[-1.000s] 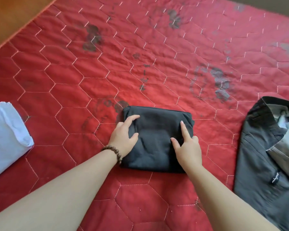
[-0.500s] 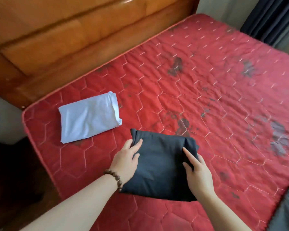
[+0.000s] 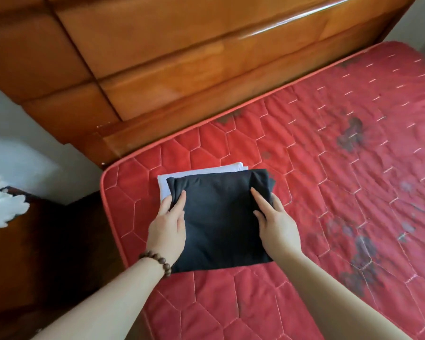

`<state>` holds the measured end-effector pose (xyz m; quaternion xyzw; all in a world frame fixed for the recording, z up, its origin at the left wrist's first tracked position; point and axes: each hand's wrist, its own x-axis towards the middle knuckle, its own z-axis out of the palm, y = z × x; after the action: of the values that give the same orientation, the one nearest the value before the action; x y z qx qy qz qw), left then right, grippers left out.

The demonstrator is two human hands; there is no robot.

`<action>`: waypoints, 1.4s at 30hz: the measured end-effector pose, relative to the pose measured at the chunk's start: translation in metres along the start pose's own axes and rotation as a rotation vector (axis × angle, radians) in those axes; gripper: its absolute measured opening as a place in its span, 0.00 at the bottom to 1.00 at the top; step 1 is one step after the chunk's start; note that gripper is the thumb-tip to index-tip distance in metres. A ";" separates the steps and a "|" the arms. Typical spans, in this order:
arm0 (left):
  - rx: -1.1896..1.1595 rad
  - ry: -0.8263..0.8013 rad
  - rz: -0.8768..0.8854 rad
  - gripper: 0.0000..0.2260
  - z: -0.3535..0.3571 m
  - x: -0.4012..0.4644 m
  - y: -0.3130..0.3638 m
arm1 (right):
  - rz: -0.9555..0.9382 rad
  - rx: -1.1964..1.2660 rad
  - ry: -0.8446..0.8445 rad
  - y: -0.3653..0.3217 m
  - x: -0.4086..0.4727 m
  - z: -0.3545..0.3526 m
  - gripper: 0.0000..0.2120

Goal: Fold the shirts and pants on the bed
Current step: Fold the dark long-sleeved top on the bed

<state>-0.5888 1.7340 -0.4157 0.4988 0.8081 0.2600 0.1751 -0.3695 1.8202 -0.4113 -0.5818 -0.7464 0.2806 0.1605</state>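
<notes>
A folded black garment (image 3: 221, 217) lies over a folded white shirt (image 3: 201, 171) near the corner of the red quilted mattress (image 3: 329, 168). Only the white shirt's far and left edges show from under it. My left hand (image 3: 167, 227) grips the black garment's left edge, thumb on top and fingers along the edge. On the right edge my right hand (image 3: 277, 222) holds it the same way, with its fingers tucked at the side. A bead bracelet (image 3: 157, 261) is on my left wrist.
A glossy wooden headboard (image 3: 182, 57) runs along the mattress's far side. The mattress edge (image 3: 103, 192) drops off to the left, beside a dark wooden nightstand (image 3: 35, 241) with a white fluffy object (image 3: 3, 207) on it. Bare red mattress stretches to the right.
Both hands have carried the folded black garment left towards the headboard corner, and it now covers the white shirt. The grey pants at the right have left the view.
</notes>
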 end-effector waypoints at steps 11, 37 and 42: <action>-0.017 -0.177 -0.105 0.25 0.054 0.065 -0.076 | 0.270 -0.159 -0.197 0.020 0.071 0.089 0.26; 0.118 0.064 -0.007 0.30 0.086 0.081 -0.074 | 0.169 -0.195 -0.097 0.026 0.099 0.104 0.34; -0.058 0.124 -0.138 0.29 0.076 0.075 -0.068 | 0.269 0.021 -0.055 0.021 0.088 0.101 0.32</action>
<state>-0.6290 1.7947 -0.5192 0.4197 0.8419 0.3009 0.1563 -0.4342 1.8845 -0.5114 -0.6669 -0.6627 0.3234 0.1071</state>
